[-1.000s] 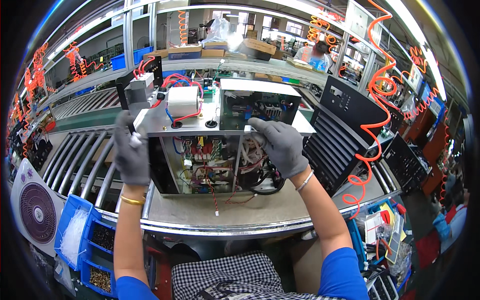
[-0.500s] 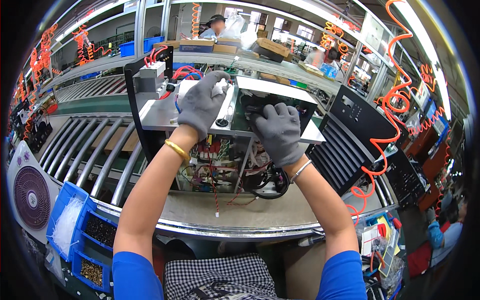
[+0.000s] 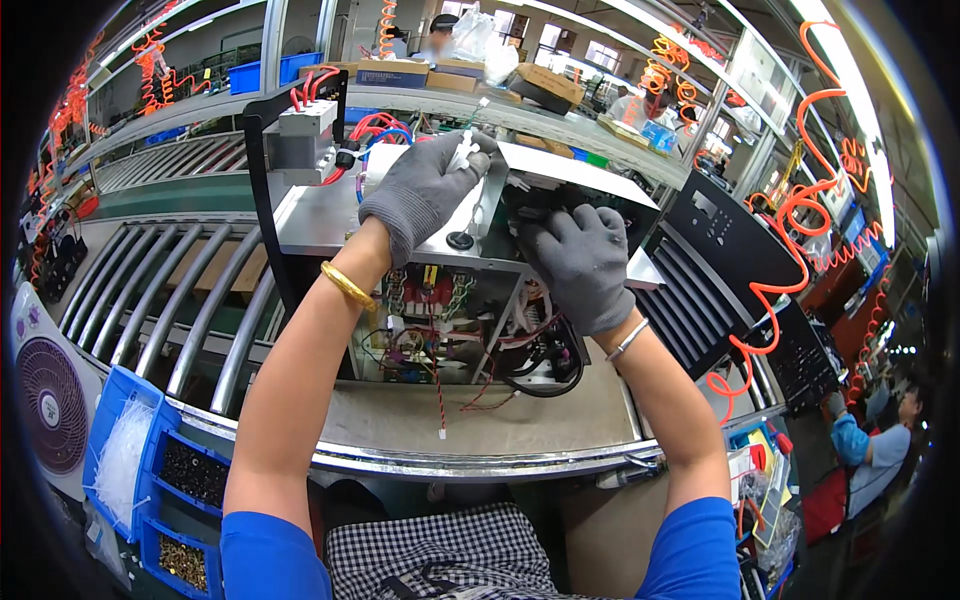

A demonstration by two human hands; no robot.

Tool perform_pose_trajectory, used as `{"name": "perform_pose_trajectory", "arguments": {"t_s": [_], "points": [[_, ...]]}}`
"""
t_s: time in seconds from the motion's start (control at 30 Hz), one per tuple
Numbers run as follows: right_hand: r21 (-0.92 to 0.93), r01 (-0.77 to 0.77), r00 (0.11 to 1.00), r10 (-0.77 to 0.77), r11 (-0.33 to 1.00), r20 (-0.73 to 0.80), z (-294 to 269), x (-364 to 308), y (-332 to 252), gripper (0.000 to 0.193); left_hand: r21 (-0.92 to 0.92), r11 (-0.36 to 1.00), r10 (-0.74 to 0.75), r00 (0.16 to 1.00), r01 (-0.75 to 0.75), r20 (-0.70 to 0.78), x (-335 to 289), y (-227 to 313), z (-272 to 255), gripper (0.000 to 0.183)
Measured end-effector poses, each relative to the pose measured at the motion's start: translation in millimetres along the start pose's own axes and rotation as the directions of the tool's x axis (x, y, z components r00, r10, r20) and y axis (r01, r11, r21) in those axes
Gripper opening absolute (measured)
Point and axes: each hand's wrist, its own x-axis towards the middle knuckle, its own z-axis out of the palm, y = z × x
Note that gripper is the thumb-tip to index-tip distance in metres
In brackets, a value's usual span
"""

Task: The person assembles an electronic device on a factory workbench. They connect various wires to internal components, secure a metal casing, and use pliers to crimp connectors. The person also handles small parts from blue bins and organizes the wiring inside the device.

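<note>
At the far left of the open metal chassis [image 3: 320, 217], well apart from it and nearer the person, stands a white floor fan with a purple grille [image 3: 48, 410]. Next, also to the chassis's near left, come a blue bin of white cable ties [image 3: 120, 462], a blue bin of small black parts [image 3: 192, 470] and a blue bin of brass-coloured fasteners [image 3: 180, 563]. A roller conveyor [image 3: 165, 310] runs just left of the chassis. At the chassis's left end, a grey block with red wires [image 3: 303, 140] sits above its upper deck.

The gloved left hand [image 3: 430, 185] is over the middle of that deck, thumb and fingers pinching a small white plastic piece [image 3: 465, 150]. Below, in the chassis's open front, are bundled wires and circuit boards. The gloved right hand [image 3: 582, 262] is at the black-walled compartment on the chassis's right half, fingers bent and close together; their tips are hidden, so I cannot tell what they grip. Right of the chassis leans a black louvred panel [image 3: 712, 225], with an orange coiled air hose [image 3: 805, 215] hanging beyond it.
</note>
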Motion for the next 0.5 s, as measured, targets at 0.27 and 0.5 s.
{"name": "perform_pose_trajectory", "arguments": {"t_s": [0.27,0.5], "points": [[-0.04,-0.011,1.0,0.011,0.999,0.005,7,0,-1,0.023,0.071,0.996,-0.057,0.998,0.055,0.025,2,1,0,0.029],[-0.077,0.043,0.999,-0.042,0.996,0.014,9,5,-5,0.024,0.099,0.995,0.005,1.0,-0.004,-0.011,1,-1,0,0.029]]}}
